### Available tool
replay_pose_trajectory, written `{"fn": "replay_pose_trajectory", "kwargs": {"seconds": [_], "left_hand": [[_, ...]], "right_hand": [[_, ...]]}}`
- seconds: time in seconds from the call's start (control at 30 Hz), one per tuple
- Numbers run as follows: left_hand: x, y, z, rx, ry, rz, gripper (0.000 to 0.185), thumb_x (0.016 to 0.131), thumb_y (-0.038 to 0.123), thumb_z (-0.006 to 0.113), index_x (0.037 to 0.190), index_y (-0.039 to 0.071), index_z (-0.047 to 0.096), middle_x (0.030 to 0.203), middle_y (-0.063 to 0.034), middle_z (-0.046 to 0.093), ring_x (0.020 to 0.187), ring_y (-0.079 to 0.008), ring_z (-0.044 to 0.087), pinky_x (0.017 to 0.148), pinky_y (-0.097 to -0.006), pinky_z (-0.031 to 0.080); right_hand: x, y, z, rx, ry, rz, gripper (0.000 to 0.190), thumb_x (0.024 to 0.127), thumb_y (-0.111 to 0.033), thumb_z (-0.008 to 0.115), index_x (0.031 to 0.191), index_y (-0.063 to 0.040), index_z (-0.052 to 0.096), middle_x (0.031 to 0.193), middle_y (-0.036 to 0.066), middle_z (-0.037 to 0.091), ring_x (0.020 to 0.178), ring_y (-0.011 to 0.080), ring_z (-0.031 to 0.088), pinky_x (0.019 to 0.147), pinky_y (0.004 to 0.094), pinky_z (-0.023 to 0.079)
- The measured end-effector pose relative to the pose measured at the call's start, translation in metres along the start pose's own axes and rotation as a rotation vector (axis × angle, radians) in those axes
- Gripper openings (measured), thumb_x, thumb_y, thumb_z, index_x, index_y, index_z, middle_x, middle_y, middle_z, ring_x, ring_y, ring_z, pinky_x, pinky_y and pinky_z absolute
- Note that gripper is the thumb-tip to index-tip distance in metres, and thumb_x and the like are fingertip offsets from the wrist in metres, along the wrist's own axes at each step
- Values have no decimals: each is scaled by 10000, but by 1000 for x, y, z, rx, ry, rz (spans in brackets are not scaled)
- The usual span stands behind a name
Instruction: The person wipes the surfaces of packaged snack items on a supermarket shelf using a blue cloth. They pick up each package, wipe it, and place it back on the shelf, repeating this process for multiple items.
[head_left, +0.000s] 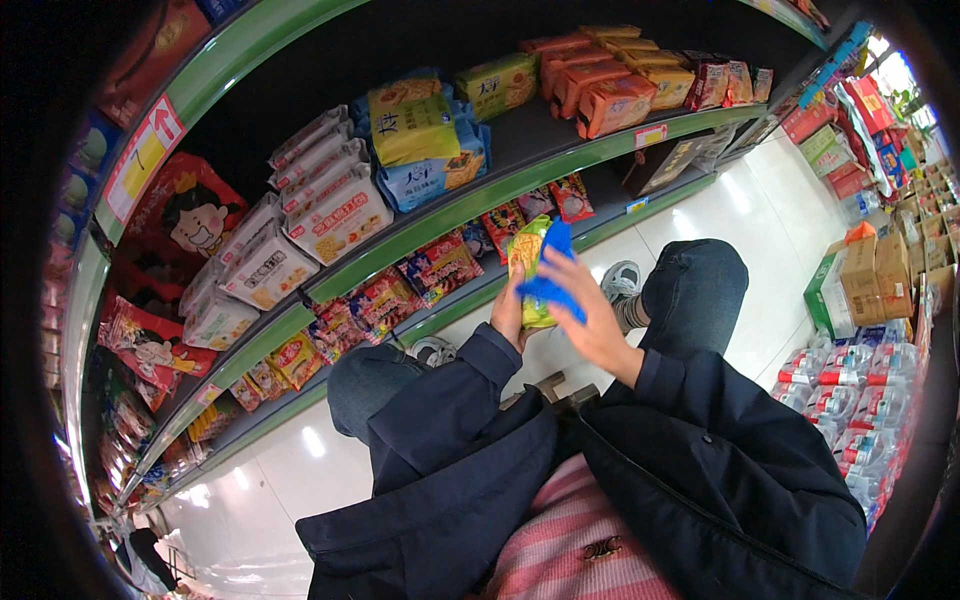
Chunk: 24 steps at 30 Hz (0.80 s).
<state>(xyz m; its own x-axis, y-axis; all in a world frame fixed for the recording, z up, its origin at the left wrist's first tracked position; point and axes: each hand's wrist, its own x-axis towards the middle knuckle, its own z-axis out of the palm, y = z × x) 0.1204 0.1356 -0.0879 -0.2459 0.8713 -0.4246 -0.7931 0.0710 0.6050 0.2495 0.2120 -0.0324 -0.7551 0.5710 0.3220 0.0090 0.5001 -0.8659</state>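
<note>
My left hand (511, 306) grips a yellow-green cracker packet (528, 251) from its left side, in front of the shelves. A bright blue cloth (553, 285) lies against the packet's right side and face, with my right hand (587, 311) pressing it there, fingers spread over it. The cloth hides part of the packet. Just beyond my hands, the green-edged shelf (517, 176) carries a similar yellow-green packet (416, 129) resting on blue cracker packets (431, 176). Another yellow-green packet (496, 86) stands to the right of these.
White biscuit packs (341, 214) stand left on the shelf; orange packs (611, 101) stand right. Red snack bags (442, 266) fill the lower shelf. Cardboard boxes (874, 277) and shrink-wrapped bottles (847, 405) line the right side. My knees (694, 292) flank my hands above the tiled floor.
</note>
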Motion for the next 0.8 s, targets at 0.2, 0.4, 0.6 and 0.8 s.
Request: {"fn": "replay_pose_trajectory", "kwargs": {"seconds": [0.2, 0.4, 0.6, 0.8], "left_hand": [[12, -18, -29, 81, -136, -116, 581, 981, 581, 427, 1348, 135, 487, 1125, -66, 652, 929, -173, 679, 721, -348, 601], [-3, 1, -11, 97, -156, -135, 552, 986, 584, 415, 1311, 147, 498, 1099, -36, 664, 875, -147, 685, 665, -309, 598], [6, -18, -6, 80, 35, 244, 470, 1028, 364, 490, 1393, 74, 433, 1295, -87, 541, 1126, -178, 568, 963, -312, 462], [19, -18, -27, 346, 140, 394, 435, 1006, 359, 537, 1301, 40, 557, 1303, -135, 462, 1193, -220, 481, 1014, -330, 401]], "right_hand": [[8, -5, -13, -149, -241, -261, 427, 883, -141, 614, 1305, -96, 566, 1427, 123, 501, 1391, 381, 364, 1147, 514, 258], [23, 29, 1, 277, 218, 172, 383, 987, -283, 542, 1292, -52, 540, 1313, 128, 576, 1285, 292, 489, 1098, 396, 350], [16, 27, 14, 1158, 229, 896, 651, 958, -590, 480, 1368, -85, 501, 1334, 77, 576, 1175, 208, 582, 1005, 367, 465], [7, 30, 24, 1326, 171, 1052, 513, 1011, -475, 433, 1369, -116, 512, 1333, 64, 588, 1191, 224, 580, 1040, 403, 441]]}}
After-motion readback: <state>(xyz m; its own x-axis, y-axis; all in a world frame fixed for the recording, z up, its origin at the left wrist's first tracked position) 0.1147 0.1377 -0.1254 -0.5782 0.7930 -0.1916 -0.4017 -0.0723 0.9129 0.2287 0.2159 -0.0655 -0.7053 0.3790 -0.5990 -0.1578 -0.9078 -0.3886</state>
